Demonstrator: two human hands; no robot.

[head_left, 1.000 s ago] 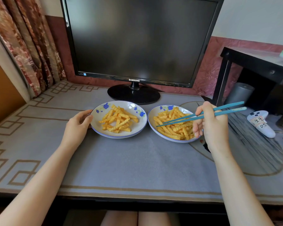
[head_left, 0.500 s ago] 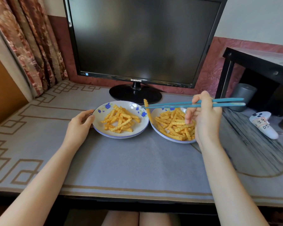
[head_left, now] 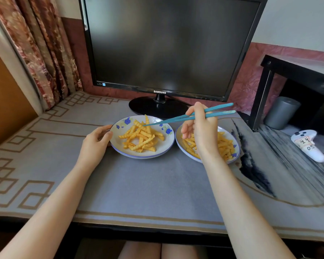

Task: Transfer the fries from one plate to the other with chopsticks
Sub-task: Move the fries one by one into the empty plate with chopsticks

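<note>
Two white plates with blue flowers sit side by side on the grey mat, both holding crinkle-cut fries. My right hand [head_left: 200,131] grips blue chopsticks [head_left: 187,117] above the right plate [head_left: 234,141]; their tips reach over the left plate [head_left: 163,148] and pinch one fry [head_left: 147,121] that stands nearly upright over the pile of fries [head_left: 140,138] there. The right plate's fries [head_left: 224,144] are partly hidden by my hand. My left hand [head_left: 95,141] holds the left plate's left rim, fingers curled around its edge.
A black monitor [head_left: 166,47] on its round stand rises right behind the plates. A white game controller [head_left: 307,144] lies at the right, beside a black side table [head_left: 295,71] and a grey cylinder [head_left: 281,113]. Curtains [head_left: 45,53] hang at the left.
The chopsticks lifted a fry out of the right plate and carried it leftward, so it now hangs over the left plate. My left hand stayed on the rim.
</note>
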